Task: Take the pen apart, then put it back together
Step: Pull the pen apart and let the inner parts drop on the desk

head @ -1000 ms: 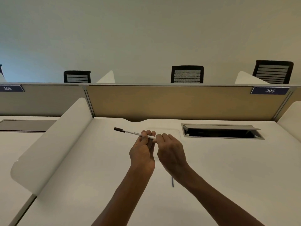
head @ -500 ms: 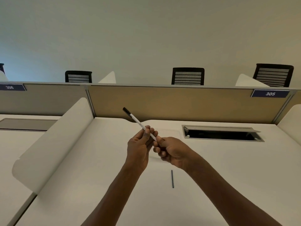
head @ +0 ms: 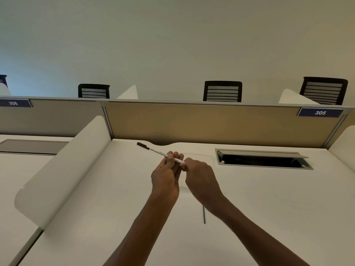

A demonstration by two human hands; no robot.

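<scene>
A white pen barrel (head: 157,152) with a black cap at its far left end is held above the white desk (head: 269,208). My left hand (head: 167,177) grips the barrel near its right end, fingers wrapped round it. My right hand (head: 201,181) pinches the barrel's right tip with its fingertips; what sits between them is hidden. A thin dark ink refill (head: 204,215) lies loose on the desk, close under my right wrist.
An open cable tray (head: 263,160) is sunk into the desk at the back right. A tan partition (head: 211,123) runs along the back, with a white curved divider (head: 63,169) on the left. Black chairs stand beyond the partition.
The pen has dropped from a steep upward tilt to nearly level, cap pointing left. My right hand has closed in on the barrel's right end again.
</scene>
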